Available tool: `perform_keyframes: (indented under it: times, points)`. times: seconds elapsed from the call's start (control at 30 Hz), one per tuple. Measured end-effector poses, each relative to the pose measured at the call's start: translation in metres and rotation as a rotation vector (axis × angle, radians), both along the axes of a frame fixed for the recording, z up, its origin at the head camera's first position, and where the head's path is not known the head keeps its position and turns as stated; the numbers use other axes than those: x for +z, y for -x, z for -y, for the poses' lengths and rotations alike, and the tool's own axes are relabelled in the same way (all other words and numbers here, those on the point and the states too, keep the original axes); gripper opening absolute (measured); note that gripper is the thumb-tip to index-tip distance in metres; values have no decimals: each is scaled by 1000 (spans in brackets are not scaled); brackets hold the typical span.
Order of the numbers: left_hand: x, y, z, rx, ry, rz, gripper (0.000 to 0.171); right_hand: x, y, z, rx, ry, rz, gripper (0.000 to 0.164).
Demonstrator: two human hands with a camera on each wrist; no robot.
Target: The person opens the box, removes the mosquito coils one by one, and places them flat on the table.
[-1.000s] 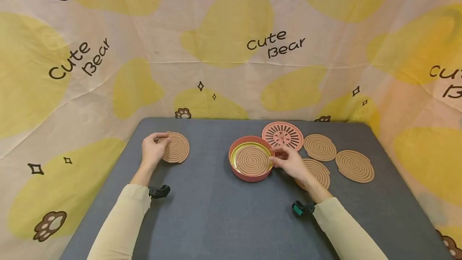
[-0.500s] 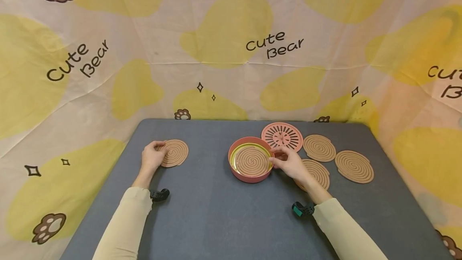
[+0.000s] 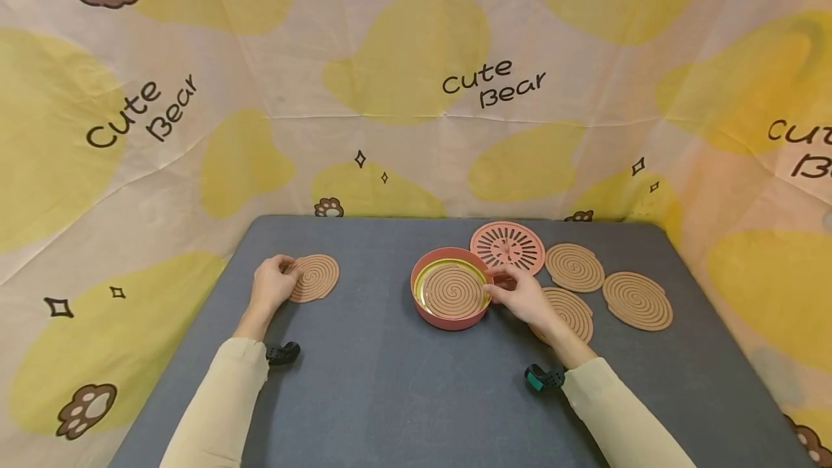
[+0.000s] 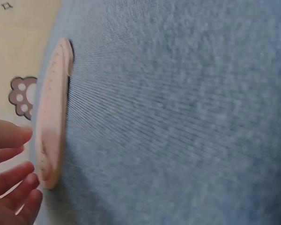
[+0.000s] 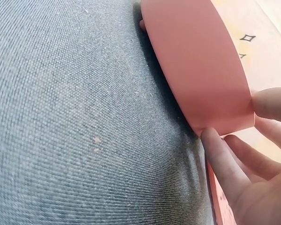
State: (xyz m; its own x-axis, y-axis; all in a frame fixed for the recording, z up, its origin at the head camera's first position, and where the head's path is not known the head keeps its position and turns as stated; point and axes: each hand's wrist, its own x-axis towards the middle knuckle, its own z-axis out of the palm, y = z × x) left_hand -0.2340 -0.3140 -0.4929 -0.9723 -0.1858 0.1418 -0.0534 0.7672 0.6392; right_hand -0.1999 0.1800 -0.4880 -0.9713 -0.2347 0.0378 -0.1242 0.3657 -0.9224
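On the left of the table lies a mosquito coil (image 3: 315, 278), flat and tan. My left hand (image 3: 273, 282) is at its left edge; in the left wrist view its fingers (image 4: 19, 185) are spread beside the coil (image 4: 51, 117) with a small gap. Near the middle stands a round pink mosquito coil box (image 3: 448, 323) with a yellow inner rim. Another mosquito coil (image 3: 453, 291) lies in it. My right hand (image 3: 520, 295) holds the box by its right side; in the right wrist view, fingers (image 5: 225, 161) touch the box's pink wall (image 5: 196, 61).
Behind the box, to its right, lies a pink slotted lid (image 3: 508, 243). Three more coils are on the right: one at the back (image 3: 575, 267), one further right (image 3: 638, 300), and one partly under the right forearm (image 3: 572, 313). A printed cloth (image 3: 416, 92) hangs behind the table (image 3: 390, 396).
The left coil has come down to lie flat on the table, and my left fingers have let go of it. My right hand stays at the box.
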Motion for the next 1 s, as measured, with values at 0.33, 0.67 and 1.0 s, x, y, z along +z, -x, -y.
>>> perform_keyframes:
  times: [0.33, 0.67, 1.0]
  points:
    - [23, -2, -22, -133, 57, 13, 35, -1, -2, 1, 2, -4, -11, 38]
    - [42, -1, -75, -243, 31, -37, 34, -2, -7, 3, -20, 16, 22, 37]
    - [57, -8, -124, -358, 1, -84, 30, -1, -4, 6, -33, -9, 17, 38]
